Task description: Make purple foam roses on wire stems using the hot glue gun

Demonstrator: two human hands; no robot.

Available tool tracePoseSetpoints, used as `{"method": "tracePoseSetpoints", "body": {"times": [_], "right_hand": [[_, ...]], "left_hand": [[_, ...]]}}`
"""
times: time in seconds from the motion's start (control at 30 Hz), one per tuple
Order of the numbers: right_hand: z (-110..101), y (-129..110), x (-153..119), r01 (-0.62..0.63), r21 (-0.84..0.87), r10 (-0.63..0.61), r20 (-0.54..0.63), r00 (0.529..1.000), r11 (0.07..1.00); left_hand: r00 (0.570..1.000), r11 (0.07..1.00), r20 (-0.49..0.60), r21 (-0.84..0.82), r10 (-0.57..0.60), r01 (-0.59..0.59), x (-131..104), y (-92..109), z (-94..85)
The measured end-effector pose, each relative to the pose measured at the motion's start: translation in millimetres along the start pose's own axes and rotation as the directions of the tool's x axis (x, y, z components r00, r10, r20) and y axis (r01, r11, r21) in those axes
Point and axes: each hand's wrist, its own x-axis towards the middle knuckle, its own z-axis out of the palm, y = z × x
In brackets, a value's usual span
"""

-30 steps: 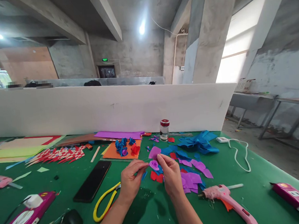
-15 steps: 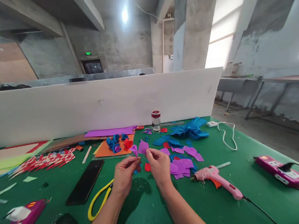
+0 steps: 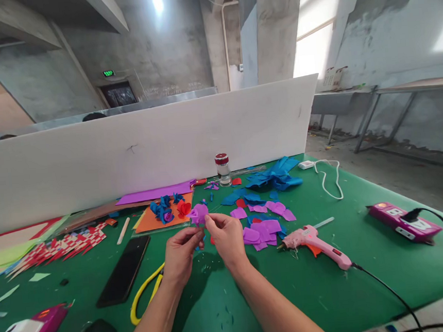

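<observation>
Between both hands, above the green table, is a small purple paper flower (image 3: 197,215). My left hand (image 3: 183,252) pinches its lower end with closed fingers. My right hand (image 3: 226,236) is closed on a purple petal at the flower's right side, pressed against it. Right of my hands lie loose purple petals (image 3: 264,232) in a heap, over blue paper pieces. Behind them rests crumpled blue crepe paper (image 3: 278,174). Finished blue paper flowers (image 3: 161,207) and a red paper flower (image 3: 184,207) sit on an orange sheet (image 3: 149,223) beyond my left hand.
A pink glue gun (image 3: 317,245) lies at right, its cord trailing off. Yellow-handled scissors (image 3: 142,294) and a black phone (image 3: 124,270) lie left. A red-lidded jar (image 3: 223,170) stands before the white board (image 3: 157,145). Purple power strips (image 3: 405,221) flank both sides.
My right hand has brought the purple petal left onto the flower; before, the two were slightly apart. The view has tilted and shifted a little.
</observation>
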Motion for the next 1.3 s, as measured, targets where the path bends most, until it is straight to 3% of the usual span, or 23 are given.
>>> {"method": "tracePoseSetpoints", "body": {"times": [1.3], "right_hand": [[2.5, 8.0, 1.2, 0.004, 0.090, -0.004, 0.006, 1.000, 0.996]], "left_hand": [[0.999, 0.994, -0.016, 0.097, 0.046, -0.044, -2.9, 1.7, 1.4]]}}
